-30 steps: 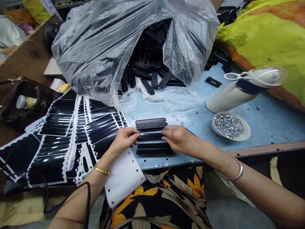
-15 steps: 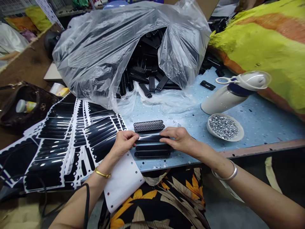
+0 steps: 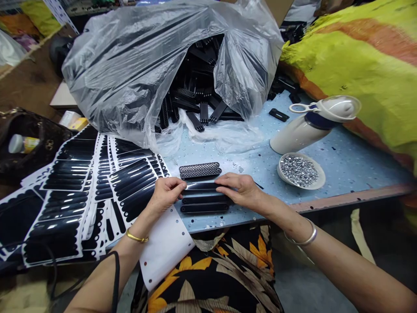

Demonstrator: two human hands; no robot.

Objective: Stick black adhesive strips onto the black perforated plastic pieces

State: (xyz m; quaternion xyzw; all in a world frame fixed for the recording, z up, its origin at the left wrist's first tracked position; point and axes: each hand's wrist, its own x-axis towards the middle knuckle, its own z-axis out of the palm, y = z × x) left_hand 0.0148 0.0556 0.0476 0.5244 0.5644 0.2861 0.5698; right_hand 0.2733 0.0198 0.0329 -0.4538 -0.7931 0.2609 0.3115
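Observation:
A glossy black strip (image 3: 201, 186) is stretched between my two hands over the blue speckled table. My left hand (image 3: 169, 191) pinches its left end, and my right hand (image 3: 237, 188) grips the right end between thumb and fingers. Just beyond it lie black pieces with a mesh pattern (image 3: 200, 170), side by side. Nearer to me, smooth black bars (image 3: 204, 208) lie parallel to the strip. What is directly under the strip is hidden. A white sheet with holes (image 3: 167, 248) hangs over the table edge below my left hand.
Sheets of black strips (image 3: 68, 204) cover the left side. A plastic bag (image 3: 130, 69) of black parts stands behind. On the right are a bowl of small shiny pieces (image 3: 301, 171), a tilted white bottle (image 3: 295, 134), a black clip (image 3: 279, 114) and a yellow sack (image 3: 365, 65).
The whole view has shifted slightly, so the things on the table appear a little further left. Both hands still hold the strip, which now looks lower and flatter against the bars.

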